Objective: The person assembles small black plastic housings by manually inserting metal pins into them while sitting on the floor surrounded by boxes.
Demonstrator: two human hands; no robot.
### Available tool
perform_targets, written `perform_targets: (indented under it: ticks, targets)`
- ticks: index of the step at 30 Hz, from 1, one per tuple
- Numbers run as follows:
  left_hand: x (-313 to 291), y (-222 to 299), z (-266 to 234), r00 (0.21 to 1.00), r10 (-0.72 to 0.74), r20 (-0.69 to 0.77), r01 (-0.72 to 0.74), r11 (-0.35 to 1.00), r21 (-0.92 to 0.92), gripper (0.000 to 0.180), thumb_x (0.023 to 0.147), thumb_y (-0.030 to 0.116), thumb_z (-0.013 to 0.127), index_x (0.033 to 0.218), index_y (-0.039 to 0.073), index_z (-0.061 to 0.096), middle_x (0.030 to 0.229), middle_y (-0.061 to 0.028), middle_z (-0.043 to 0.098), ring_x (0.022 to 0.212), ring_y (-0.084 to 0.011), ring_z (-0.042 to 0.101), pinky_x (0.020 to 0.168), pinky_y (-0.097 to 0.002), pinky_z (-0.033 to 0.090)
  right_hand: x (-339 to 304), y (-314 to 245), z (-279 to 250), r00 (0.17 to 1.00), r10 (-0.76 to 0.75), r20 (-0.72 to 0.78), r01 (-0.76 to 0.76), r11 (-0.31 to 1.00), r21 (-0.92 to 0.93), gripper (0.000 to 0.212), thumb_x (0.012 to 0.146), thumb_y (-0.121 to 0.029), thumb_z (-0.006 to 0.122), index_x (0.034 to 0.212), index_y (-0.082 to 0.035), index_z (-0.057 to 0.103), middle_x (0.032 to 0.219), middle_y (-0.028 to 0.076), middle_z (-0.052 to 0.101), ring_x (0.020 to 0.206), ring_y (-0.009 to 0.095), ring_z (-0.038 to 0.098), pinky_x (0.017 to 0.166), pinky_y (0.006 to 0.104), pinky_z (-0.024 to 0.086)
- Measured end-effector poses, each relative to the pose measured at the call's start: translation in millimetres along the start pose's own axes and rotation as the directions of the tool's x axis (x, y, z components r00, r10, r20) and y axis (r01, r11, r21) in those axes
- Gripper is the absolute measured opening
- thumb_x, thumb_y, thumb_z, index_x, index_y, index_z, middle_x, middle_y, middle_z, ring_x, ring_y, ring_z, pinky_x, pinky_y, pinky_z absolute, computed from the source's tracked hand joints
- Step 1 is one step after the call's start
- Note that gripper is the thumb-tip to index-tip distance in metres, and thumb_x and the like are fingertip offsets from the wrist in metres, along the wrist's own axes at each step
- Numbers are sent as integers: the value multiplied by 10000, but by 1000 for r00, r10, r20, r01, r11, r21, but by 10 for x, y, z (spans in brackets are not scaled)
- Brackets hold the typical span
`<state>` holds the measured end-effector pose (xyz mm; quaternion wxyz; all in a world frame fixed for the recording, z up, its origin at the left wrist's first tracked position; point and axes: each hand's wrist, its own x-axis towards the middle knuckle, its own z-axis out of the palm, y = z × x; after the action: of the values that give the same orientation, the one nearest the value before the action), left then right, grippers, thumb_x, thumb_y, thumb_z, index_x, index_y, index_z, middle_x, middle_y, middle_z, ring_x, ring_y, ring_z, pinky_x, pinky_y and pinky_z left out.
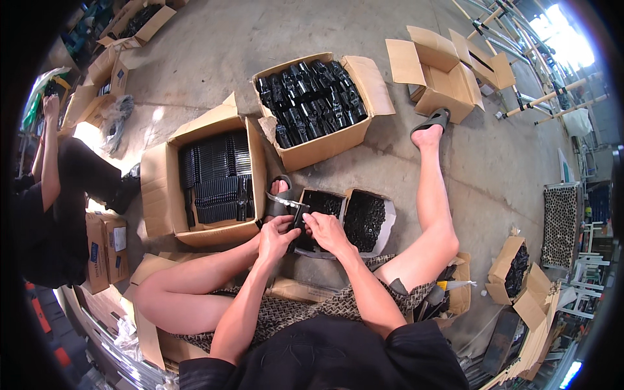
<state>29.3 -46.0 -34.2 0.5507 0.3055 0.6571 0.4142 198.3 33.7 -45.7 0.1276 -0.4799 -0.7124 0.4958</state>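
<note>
My left hand [277, 236] is closed around a long black part [298, 218], held upright in front of me. A pale, bead-like metal strip [283, 201] sticks out leftward from the part's upper end. My right hand [327, 231] meets it from the right, thumb and fingertips pinched together against its side; anything small between them is hidden. Just beyond my hands sit two small open boxes. Small black pieces fill the right box [388, 224], and more lie in the left box [316, 194], partly covered by my right hand.
Neatly stacked black parts fill a carton [150, 188] at left and glossy ones another carton [325, 148] ahead. An open carton [448, 97] stands by my outstretched right foot. Another person [62, 188] sits at far left. Metal tubing [552, 97] and a carton of black pieces [504, 260] are at right.
</note>
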Motion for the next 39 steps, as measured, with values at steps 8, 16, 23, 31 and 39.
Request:
perform_targets:
  ticks: [8,16,23,31,39]
  targets:
    - [4,489,-231,931,-52,362,-44,967,251,385,820,96,667,1183,-33,662,694,-45,612,520,-82,490,483,-280,403,13,-258,-553,849,64,525,-166,975,150,365,938,-304,692,1136,0,652,793,69,694,691,113,648,616,280,529]
    - [261,673,-371,904,427,-30,-405,876,262,423,866,106,690,1245,-39,574,1234,-191,619,1195,-305,576,1040,-358,418,321,-140,-1087,966,243,86,-244,753,611,262,981,-248,629,999,12,650,769,76,668,615,140,649,547,274,540]
    - [353,213,-1083,890,286,-356,-170,931,324,351,888,108,665,1217,-7,625,1123,-184,667,1043,-266,658,876,-353,532,1935,63,-1746,877,248,-411,37,818,574,295,1001,-260,580,956,22,656,804,88,684,652,155,670,576,288,550]
    - [395,264,-1022,908,275,-315,-124,896,426,370,879,114,680,1217,-24,619,1157,-161,659,1026,-267,673,867,-358,556,3283,63,-2000,849,355,-391,-92,828,553,265,996,-205,574,1042,50,629,858,129,684,675,188,688,549,285,562]
    - [401,305,-956,906,290,-308,-148,899,411,344,880,152,675,1190,3,654,1091,-166,694,1016,-263,684,865,-360,543,2586,274,-1403,938,88,-336,78,889,451,235,954,-74,597,1150,55,616,969,143,698,777,190,702,660,288,579]
